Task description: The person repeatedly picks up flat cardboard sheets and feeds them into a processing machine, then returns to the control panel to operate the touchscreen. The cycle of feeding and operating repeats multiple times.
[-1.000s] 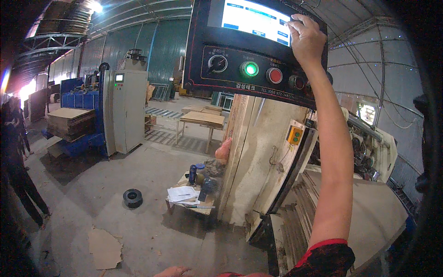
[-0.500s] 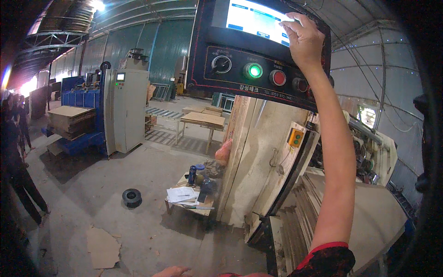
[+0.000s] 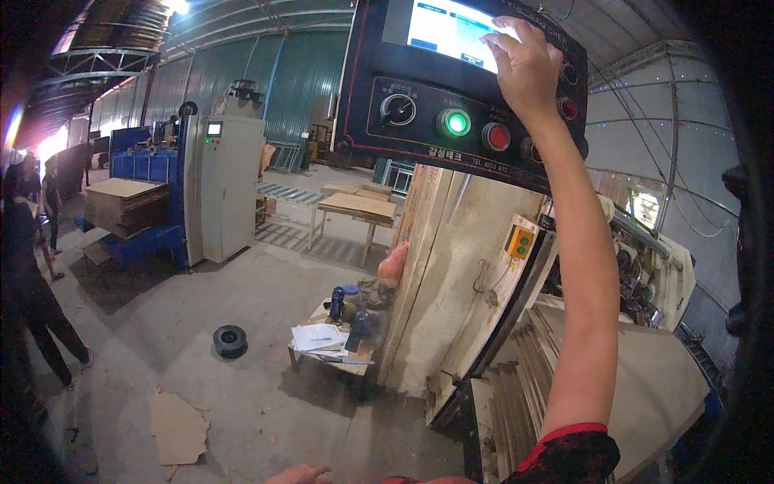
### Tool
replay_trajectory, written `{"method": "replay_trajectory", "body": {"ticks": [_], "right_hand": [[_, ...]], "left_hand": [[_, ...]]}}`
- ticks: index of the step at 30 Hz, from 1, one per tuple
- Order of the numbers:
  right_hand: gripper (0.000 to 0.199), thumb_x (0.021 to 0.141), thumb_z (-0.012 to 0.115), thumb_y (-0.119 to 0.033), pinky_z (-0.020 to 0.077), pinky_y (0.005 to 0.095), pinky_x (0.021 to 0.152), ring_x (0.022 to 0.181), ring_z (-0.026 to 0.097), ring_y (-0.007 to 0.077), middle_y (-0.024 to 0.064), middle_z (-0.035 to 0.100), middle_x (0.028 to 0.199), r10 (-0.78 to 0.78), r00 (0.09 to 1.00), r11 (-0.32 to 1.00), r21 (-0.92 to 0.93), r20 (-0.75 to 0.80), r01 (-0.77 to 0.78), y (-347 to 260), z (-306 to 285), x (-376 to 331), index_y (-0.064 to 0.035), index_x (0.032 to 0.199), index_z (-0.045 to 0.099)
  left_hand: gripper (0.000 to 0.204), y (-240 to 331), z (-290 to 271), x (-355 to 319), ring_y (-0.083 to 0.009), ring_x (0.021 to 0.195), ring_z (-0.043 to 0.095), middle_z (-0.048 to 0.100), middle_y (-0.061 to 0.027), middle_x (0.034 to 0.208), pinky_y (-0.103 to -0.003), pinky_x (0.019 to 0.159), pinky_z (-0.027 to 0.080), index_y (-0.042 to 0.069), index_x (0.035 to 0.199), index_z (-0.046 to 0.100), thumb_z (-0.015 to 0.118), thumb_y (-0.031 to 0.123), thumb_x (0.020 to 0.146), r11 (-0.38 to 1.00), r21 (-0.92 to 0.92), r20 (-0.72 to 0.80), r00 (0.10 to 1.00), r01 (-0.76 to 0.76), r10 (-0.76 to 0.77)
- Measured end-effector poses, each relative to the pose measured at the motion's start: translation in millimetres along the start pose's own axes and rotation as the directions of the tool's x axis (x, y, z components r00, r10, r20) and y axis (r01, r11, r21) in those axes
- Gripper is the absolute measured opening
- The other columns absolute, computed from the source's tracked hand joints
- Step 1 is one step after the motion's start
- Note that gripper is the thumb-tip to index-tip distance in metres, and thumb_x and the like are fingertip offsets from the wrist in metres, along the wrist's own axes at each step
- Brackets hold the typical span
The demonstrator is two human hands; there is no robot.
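My right hand [image 3: 528,71] is raised at the lit touch screen [image 3: 453,34] of a black control panel [image 3: 379,60]. Its thumb and fingers are bent and apart, with nothing between them, and the fingertips overlap the screen's right side. Whether they touch the glass I cannot tell. Below the screen are a black rotary switch [image 3: 397,110], a glowing green button [image 3: 457,123] and a red button [image 3: 496,136]. My forearm partly covers other knobs. My left hand [image 3: 300,474] shows only at the bottom edge, its fingers mostly cut off.
Cardboard sheets [image 3: 637,395] are stacked at right beside a cream machine [image 3: 439,266]. A low table [image 3: 363,352] bears papers and a dark bottle [image 3: 337,303]. A black ring-shaped roll [image 3: 230,342] and torn cardboard [image 3: 177,427] lie on the floor. People [image 3: 36,282] stand at far left.
The panel sits slightly further right and higher in view, as the view shifts a little. My right hand stays at the screen. The people at far left have shifted.
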State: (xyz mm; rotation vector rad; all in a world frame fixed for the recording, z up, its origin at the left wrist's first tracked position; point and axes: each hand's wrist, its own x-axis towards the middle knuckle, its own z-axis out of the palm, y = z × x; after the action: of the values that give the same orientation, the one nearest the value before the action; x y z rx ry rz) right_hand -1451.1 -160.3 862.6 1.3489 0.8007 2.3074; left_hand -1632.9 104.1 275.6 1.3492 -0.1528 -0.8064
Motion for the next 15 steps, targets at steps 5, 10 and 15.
{"method": "replay_trajectory", "body": {"ticks": [5,10,15], "right_hand": [[0.01,0.079,0.061,-0.018,0.0453,0.0364,0.074,0.089,0.059,0.0208,0.001,0.062,0.1,0.06,0.998,0.987,0.153,-0.032,-0.055,6,-5,-5,-0.0131,0.083,0.068],[0.009,0.079,0.06,-0.017,0.0437,0.0374,0.076,0.09,0.058,0.0201,0.0001,0.062,0.1,0.06,0.998,0.994,0.097,-0.036,-0.057,5,-9,-13,-0.0139,0.082,0.068],[0.009,0.08,0.06,-0.016,0.0459,0.0355,0.074,0.088,0.059,0.0206,0.0008,0.062,0.1,0.01,1.0,0.999,0.037,-0.029,-0.009,-3,-12,-13,-0.0129,0.082,0.068]], "left_hand": [[0.074,-30,-10,15,-0.0335,0.127,0.029,0.026,-0.0159,0.142,-0.048,0.101,0.027,0.01,0.138,0.025,0.039,0.06,0.085,0.954,-0.277,0.024,0.992,-0.114,0.125],[0.078,-31,-20,24,-0.0333,0.127,0.03,0.028,-0.0143,0.141,-0.046,0.101,0.028,0.007,0.138,0.023,0.035,0.062,0.084,0.909,-0.411,0.12,0.992,0.072,-0.024],[0.08,-11,-7,4,-0.0325,0.128,0.028,0.025,-0.0138,0.142,-0.046,0.102,0.027,0.006,0.138,0.021,0.037,0.062,0.084,0.932,-0.363,0.061,0.998,-0.003,0.027]]}}
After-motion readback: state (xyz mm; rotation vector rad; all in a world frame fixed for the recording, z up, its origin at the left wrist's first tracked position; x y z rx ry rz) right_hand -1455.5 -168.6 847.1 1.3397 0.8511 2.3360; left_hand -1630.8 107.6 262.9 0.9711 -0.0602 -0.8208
